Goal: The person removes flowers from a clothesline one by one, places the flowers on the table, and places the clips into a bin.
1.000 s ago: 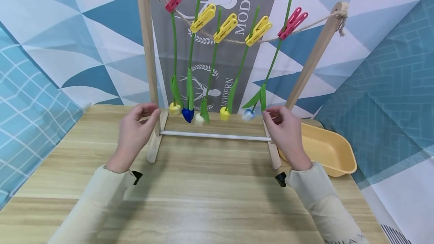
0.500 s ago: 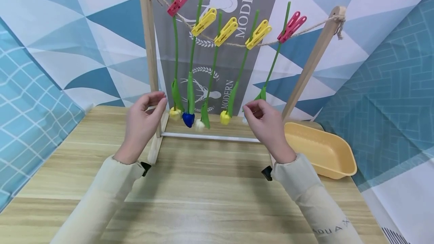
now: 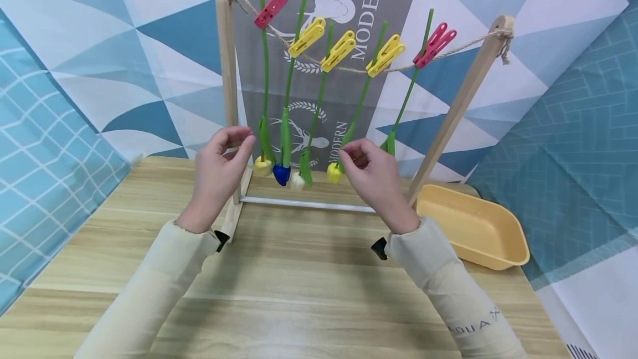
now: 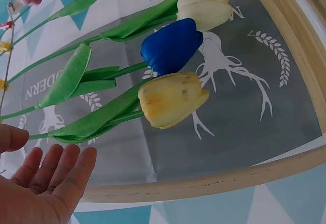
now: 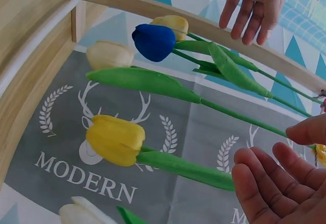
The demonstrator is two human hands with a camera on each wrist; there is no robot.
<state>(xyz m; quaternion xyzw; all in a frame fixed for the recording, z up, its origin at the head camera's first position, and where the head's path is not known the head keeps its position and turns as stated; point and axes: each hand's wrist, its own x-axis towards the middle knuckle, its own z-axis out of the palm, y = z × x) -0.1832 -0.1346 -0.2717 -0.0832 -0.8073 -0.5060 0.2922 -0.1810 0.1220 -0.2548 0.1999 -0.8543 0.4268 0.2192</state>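
Five artificial tulips hang heads down from a twine line, clipped by red and yellow pegs such as the yellow peg (image 3: 339,51). My left hand (image 3: 216,173) is held left of the cream-yellow tulip (image 3: 263,167), fingers bent loosely and thumb apart; in the left wrist view that hand (image 4: 48,191) holds nothing. Beside the bright yellow tulip (image 3: 334,173) is my right hand (image 3: 380,181). The right wrist view shows this hand (image 5: 282,188) with thumb and fingers apart, close to the tulip's leaf (image 5: 188,170). A blue tulip (image 3: 281,175) and a white one (image 3: 297,181) hang between the hands.
The wooden frame has a left post (image 3: 227,71), a right post (image 3: 456,107) and a white bar (image 3: 304,203) low across it. An orange basin (image 3: 473,226) sits on the wooden table (image 3: 299,292) at the right. Patterned cloth (image 3: 164,54) hangs behind.
My right hand has moved left, from the pale blue tulip to the bright yellow one. My left hand has shifted slightly up and right. The frame appears a little lower in the head view.
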